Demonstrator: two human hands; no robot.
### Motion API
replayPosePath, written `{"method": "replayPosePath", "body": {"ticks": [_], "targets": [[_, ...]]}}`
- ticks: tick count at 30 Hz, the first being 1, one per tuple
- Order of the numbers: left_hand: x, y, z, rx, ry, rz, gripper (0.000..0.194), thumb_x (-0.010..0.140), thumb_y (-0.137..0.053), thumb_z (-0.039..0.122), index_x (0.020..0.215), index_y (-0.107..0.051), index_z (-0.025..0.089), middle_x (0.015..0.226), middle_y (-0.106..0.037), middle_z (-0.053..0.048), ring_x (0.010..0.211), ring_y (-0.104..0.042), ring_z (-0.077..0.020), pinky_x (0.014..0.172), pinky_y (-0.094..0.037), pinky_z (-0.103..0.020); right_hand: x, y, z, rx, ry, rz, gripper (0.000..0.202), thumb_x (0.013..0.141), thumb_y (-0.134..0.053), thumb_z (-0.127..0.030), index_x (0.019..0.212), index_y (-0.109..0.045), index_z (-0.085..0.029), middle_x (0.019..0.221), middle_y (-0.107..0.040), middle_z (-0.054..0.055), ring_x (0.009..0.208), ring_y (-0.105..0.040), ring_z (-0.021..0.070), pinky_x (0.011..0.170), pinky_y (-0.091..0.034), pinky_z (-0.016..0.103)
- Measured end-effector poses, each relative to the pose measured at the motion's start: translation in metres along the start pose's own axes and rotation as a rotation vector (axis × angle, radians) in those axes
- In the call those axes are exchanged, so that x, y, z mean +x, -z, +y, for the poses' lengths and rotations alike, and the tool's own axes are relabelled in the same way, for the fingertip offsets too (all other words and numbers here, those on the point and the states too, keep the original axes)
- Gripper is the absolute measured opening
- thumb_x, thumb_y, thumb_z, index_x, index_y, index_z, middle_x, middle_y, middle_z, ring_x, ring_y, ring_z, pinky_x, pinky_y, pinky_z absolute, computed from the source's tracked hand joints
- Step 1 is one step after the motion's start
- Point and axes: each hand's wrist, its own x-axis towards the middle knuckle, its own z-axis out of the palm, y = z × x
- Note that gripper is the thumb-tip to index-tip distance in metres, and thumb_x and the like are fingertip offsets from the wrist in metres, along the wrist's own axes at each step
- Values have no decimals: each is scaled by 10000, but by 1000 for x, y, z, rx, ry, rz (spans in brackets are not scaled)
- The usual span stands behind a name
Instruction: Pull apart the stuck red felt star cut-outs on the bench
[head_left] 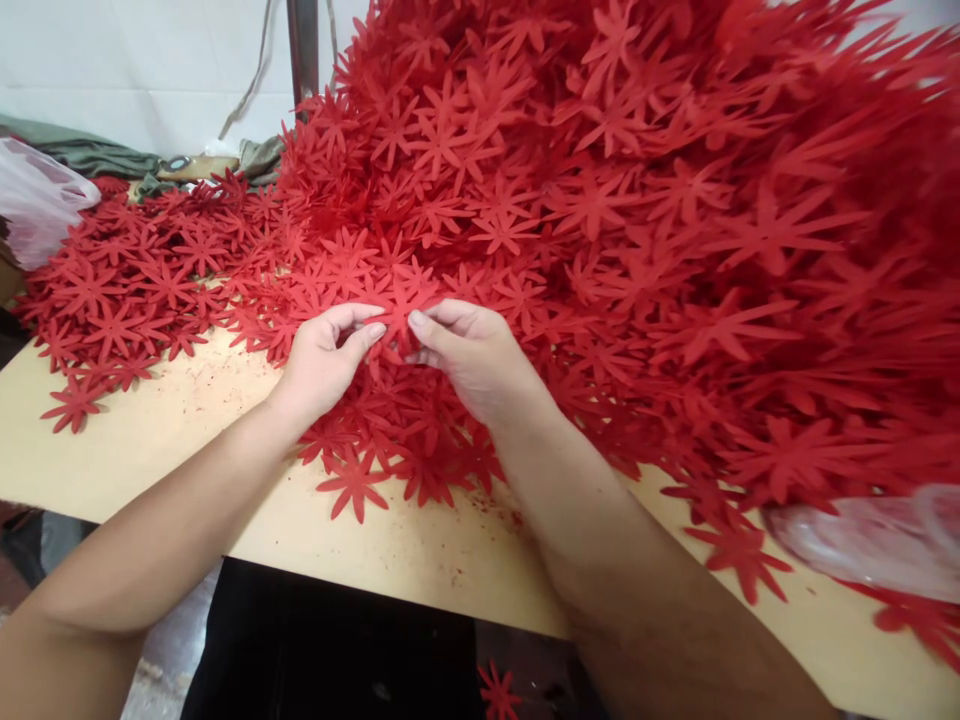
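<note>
Between my two hands is a red flower-shaped cutout (401, 318) with long narrow petals, raised over the heap. My left hand (330, 350) pinches its left petals between thumb and fingers. On the other side my right hand (469, 345) grips the petals with thumb and forefinger, the remaining fingers curled beneath. Many more of the same cutouts (435, 455) lie on the table right below and around both hands. Whether the held piece is one layer or a few stuck together, I cannot tell.
A tall mound of red cutouts (600, 200) rises behind and to the right. A lower pile (112, 290) spreads left on the pale tabletop (225, 400). Plastic bags lie at the far left (45, 200) and right (870, 540). One cutout (499, 690) is below the table's front edge.
</note>
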Motion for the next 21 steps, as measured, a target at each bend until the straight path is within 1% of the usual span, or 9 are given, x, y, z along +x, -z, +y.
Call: {"method": "replayPosePath", "body": {"ticks": [2, 5, 7, 9, 12, 14, 16, 19, 21], "targets": [[1, 2, -3, 42, -12, 6, 106, 752, -657, 229, 826, -615, 166, 684, -602, 28, 635, -562, -83, 703, -466, -234, 2, 4, 0, 22, 11, 66, 310, 601, -789, -401, 666, -589, -173, 596, -581, -44, 571, -544, 63, 556, -496, 210], [4, 7, -6, 141, -41, 64, 128, 756, -653, 259, 843, -625, 168, 675, -597, 23, 631, -560, -90, 686, -474, -236, 4, 9, -3, 63, 19, 139, 268, 653, -764, -343, 653, -555, -175, 615, -588, -40, 577, -559, 59, 578, -498, 210], [5, 11, -6, 261, -108, 107, 130, 756, -649, 261, 848, -645, 169, 800, -652, -15, 774, -606, -120, 790, -490, -271, 4, 11, -5, 65, 12, 149, 260, 663, -761, -330, 669, -553, -175, 640, -601, -35, 600, -576, 59, 591, -495, 203], [5, 15, -4, 413, -207, 151, 155, 754, -661, 284, 871, -669, 182, 1029, -668, -61, 1009, -601, -178, 969, -441, -357, 3, 9, -6, 44, 10, 139, 277, 650, -771, -346, 666, -556, -173, 626, -598, -34, 585, -567, 53, 574, -479, 189], [2, 19, 1, 566, -321, 205, 241, 764, -665, 353, 976, -678, 238, 1319, -563, -66, 1271, -464, -245, 1123, -278, -463, 2, 4, -5, 6, 27, 129, 341, 590, -801, -397, 618, -551, -166, 552, -561, -46, 497, -498, 38, 501, -430, 179], [-1, 17, 6, 560, -358, 189, 280, 783, -646, 381, 1033, -664, 256, 1379, -524, -57, 1325, -417, -248, 1142, -248, -468, 0, -1, -4, -26, 52, 114, 378, 556, -807, -441, 600, -551, -166, 512, -531, -56, 454, -446, 32, 459, -390, 185], [-5, 13, 10, 484, -360, 100, 295, 799, -628, 393, 1044, -661, 231, 1313, -582, -73, 1264, -490, -224, 1115, -313, -429, -1, -5, -2, -71, 82, 89, 399, 556, -790, -492, 609, -562, -169, 498, -515, -61, 439, -413, 33, 442, -366, 197], [-10, 4, 12, 312, -281, -47, 297, 795, -634, 379, 1014, -661, 180, 1076, -696, -73, 1008, -633, -160, 967, -465, -328, -3, -9, 1, -119, 98, 70, 428, 567, -760, -550, 610, -563, -173, 512, -515, -57, 452, -398, 39, 442, -347, 211], [-10, 1, 10, 210, -215, -59, 262, 778, -653, 351, 964, -662, 166, 957, -714, -50, 872, -647, -125, 868, -504, -277, -3, -10, 3, -99, 80, 57, 444, 569, -748, -573, 607, -550, -178, 519, -500, -60, 465, -396, 41, 452, -343, 211]]}}
